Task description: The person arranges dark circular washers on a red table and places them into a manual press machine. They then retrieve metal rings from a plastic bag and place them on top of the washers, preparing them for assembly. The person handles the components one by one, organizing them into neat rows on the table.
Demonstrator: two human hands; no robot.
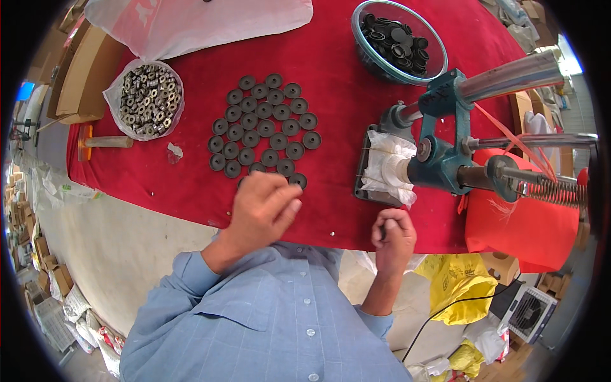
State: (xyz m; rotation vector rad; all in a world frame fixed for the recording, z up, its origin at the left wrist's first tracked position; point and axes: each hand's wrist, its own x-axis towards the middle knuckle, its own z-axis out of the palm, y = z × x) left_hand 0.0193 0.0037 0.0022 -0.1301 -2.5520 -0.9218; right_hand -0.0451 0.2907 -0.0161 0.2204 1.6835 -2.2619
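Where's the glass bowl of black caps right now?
In the head view, the glass bowl of black caps sits at the far right of the red table, just behind the blue hand press and right of the laid-out black discs.

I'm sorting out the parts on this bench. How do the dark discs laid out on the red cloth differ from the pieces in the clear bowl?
The discs lie flat in a single layer, in neat rows on the red cloth; the pieces in the clear bowl are heaped loose at many angles. The discs look matt grey; the bowl pieces look blacker and glossier. Both are small, round and dark, with a centre hole or recess.
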